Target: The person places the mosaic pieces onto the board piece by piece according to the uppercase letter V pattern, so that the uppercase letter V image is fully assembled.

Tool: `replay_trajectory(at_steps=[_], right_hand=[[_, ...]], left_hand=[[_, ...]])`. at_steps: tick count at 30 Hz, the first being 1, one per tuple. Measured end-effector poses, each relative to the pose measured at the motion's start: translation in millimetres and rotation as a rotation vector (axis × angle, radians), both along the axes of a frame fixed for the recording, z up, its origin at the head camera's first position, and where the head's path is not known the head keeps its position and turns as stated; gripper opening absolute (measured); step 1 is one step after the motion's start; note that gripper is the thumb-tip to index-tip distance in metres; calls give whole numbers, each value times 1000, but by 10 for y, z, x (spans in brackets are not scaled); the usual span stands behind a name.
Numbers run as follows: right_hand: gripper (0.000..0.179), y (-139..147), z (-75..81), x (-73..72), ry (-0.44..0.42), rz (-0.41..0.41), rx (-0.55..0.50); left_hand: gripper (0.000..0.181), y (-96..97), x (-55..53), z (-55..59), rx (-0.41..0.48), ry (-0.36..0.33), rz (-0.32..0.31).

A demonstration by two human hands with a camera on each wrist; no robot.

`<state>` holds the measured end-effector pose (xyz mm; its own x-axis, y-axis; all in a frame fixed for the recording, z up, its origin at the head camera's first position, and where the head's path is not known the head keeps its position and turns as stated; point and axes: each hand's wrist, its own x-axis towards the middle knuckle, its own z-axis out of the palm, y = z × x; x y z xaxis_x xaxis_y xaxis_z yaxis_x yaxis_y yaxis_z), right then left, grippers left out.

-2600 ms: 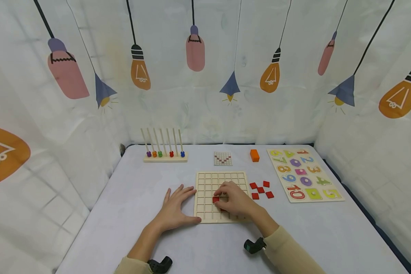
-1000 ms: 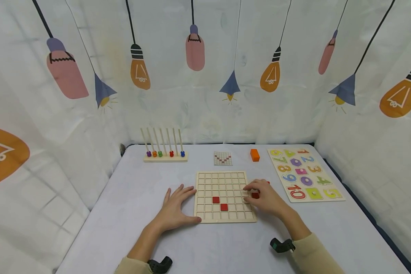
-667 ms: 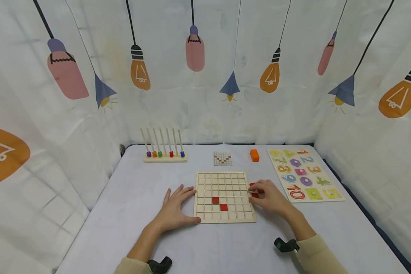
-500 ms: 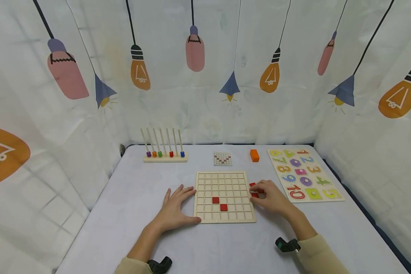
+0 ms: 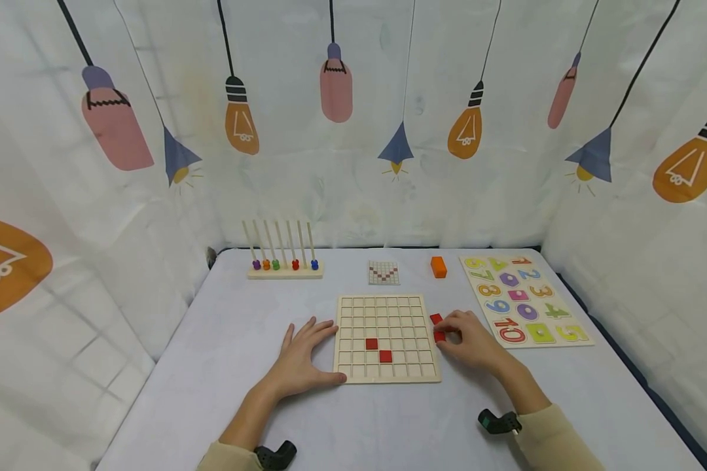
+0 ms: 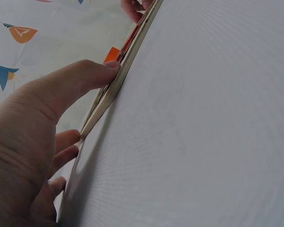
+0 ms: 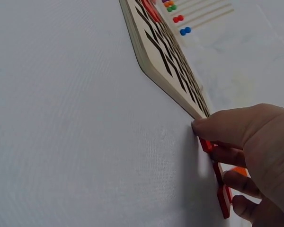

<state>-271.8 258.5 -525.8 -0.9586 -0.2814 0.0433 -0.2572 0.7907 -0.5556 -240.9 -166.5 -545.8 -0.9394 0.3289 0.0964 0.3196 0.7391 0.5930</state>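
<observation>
A light wooden grid board (image 5: pixel 353 376) lies on the table, with two red tiles (image 5: pixel 385 356) in its cells. My left hand (image 5: pixel 302 360) spreads along the board's left side; the thumb touches the near corner and fingertips touch the edge. In the left wrist view the left thumb (image 6: pixel 80 78) lies against the board's rim. Right of the board, my right hand (image 5: pixel 468 340) pinches a small red tile (image 5: pixel 439 336) between thumb and finger, low at the table. Another red tile (image 5: pixel 436 318) shows just beyond. In the right wrist view, more red tiles (image 7: pixel 223 201) lie under the fingers, partly hidden.
At the back stand a bead abacus (image 5: pixel 285 275) with upright rods, a small pattern card (image 5: pixel 383 273) and an orange block (image 5: pixel 438 267). A wooden number puzzle board (image 5: pixel 521 301) lies on the right. A white cloth (image 5: pixel 271 405) covers the table.
My right hand has left the board and moved right to the loose red tiles, leaving two red tiles visible in the cells. The left hand has stayed in place.
</observation>
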Motion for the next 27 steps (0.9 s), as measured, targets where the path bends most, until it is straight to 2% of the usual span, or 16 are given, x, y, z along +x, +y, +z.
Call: replay_trajectory(at_steps=[18,27], right_hand=[[20,37,-34,8,24,6,-17],[21,32,6,2,43,4,-28]], left_hand=[[109,4,-3,-2,-7,-10,5],[109,12,-2,7,-14,-12,7]])
